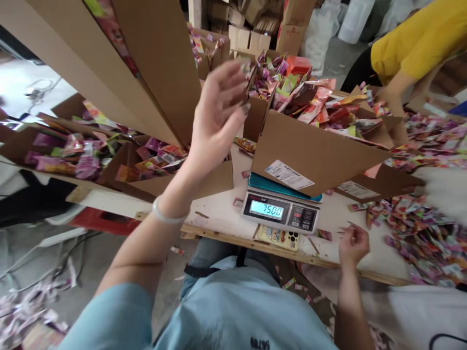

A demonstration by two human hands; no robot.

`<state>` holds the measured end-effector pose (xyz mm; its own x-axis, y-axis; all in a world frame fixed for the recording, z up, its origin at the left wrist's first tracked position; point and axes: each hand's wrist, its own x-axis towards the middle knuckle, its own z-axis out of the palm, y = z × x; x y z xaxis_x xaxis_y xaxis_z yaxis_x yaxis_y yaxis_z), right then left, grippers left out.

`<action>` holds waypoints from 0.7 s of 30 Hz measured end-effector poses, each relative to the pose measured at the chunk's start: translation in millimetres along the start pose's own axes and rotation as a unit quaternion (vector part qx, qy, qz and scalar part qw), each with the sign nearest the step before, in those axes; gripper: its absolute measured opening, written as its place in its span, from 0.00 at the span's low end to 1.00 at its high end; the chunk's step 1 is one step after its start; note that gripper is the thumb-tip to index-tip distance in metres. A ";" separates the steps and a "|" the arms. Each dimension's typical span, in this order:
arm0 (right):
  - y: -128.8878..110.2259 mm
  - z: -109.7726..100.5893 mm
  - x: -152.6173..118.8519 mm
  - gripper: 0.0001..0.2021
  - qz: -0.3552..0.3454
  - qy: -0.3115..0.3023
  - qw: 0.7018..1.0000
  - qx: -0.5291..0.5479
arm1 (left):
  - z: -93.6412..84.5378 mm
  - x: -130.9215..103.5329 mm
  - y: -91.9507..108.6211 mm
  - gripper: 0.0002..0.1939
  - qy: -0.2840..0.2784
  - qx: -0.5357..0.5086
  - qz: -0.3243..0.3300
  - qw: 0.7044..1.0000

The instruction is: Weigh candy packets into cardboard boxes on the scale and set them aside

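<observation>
My left hand (pixel 219 112) is raised, holding nothing, with its fingers apart and a little blurred. It is nearest to a tall upright cardboard box (pixel 156 63) and the open boxes behind it. My right hand (pixel 353 245) is low at the table's front edge, right of the scale, its fingers curled together; whatever they may pinch is too small to make out. A digital scale (pixel 280 211) with a lit display reading about 7500 carries a tilted, labelled cardboard box (pixel 310 150). Shiny snack packets (pixel 321 104) heap up in that box.
A phone in a yellow case (pixel 279 237) lies under the scale's front. Open boxes of packets (pixel 87 155) stand to the left. Loose packets (pixel 430 233) pile up at the right. A co-worker in a yellow sleeve (pixel 412 43) reaches in at the upper right.
</observation>
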<state>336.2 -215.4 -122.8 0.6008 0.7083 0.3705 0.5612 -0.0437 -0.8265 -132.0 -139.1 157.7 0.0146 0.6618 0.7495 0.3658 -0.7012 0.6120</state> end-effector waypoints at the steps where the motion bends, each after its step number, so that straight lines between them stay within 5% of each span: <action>1: -7.0 0.1 9.5 0.33 -0.011 0.011 1.000 0.004 | 0.0 -20.8 -2.6 0.24 0.001 -0.010 -0.026 1.000; 5: -41.2 9.9 57.4 0.32 -0.063 0.055 0.996 0.022 | 8.6 -84.7 -22.8 0.25 -0.012 -0.031 -0.127 0.991; 10: -70.6 28.3 95.4 0.26 -0.115 0.028 0.993 0.016 | 17.7 -120.0 -31.9 0.23 -0.024 -0.032 -0.167 0.985; 13: -61.3 24.3 82.1 0.25 -0.162 -0.117 0.976 -0.083 | 15.1 -133.8 -19.6 0.22 -0.006 0.012 -0.131 0.991; 17: -22.9 5.8 29.4 0.30 -0.188 -0.373 0.880 -0.224 | 9.3 -171.5 -10.8 0.21 -0.028 0.103 -0.073 0.992; 21: 4.8 -6.6 -6.2 0.23 -0.121 -0.433 0.838 -0.311 | 12.3 -235.6 -29.0 0.21 -0.070 0.122 -0.128 0.982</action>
<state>338.9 -224.6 -126.2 -0.0596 0.9830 -0.1738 0.9564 0.0063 -0.2919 -134.6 -271.4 -39.8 0.0149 0.8499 0.5267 0.5864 -0.4341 0.6839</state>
